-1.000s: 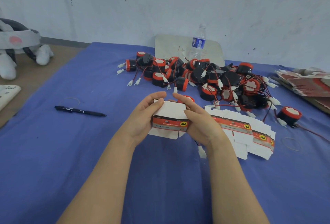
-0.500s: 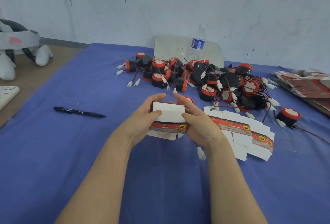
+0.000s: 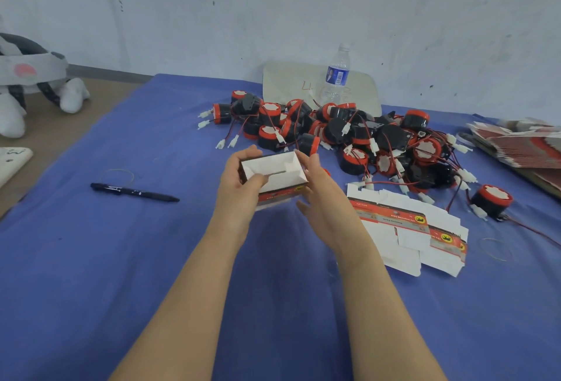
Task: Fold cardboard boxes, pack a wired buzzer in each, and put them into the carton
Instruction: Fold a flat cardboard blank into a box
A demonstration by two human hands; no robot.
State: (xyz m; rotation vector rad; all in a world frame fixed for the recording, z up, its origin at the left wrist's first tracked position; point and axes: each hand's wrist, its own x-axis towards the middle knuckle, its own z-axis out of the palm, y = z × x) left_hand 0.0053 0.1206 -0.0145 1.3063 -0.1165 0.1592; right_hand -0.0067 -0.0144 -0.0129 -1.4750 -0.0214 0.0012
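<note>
My left hand (image 3: 243, 186) grips a small white cardboard box (image 3: 274, 172) with a red printed side, thumb on its near wall and fingers round its left end. The box's open top faces me and its white inside holds nothing. My right hand (image 3: 321, 198) touches the box's right end with straight fingers. Behind the box lies a pile of black-and-red wired buzzers (image 3: 349, 137) with white plugs. One more buzzer (image 3: 491, 201) sits apart at the right. Flat unfolded boxes (image 3: 409, 228) lie to the right of my right hand.
A black pen (image 3: 133, 191) lies on the blue cloth (image 3: 91, 259) at the left. A water bottle (image 3: 335, 75) stands at the back against a pale board (image 3: 288, 80). A stack of flat red boxes (image 3: 522, 146) fills the right edge. Rubber bands (image 3: 496, 248) lie on the cloth.
The box has been tilted so its open top now faces me. My right hand has loosened from a grip to straight fingers at the box's right end.
</note>
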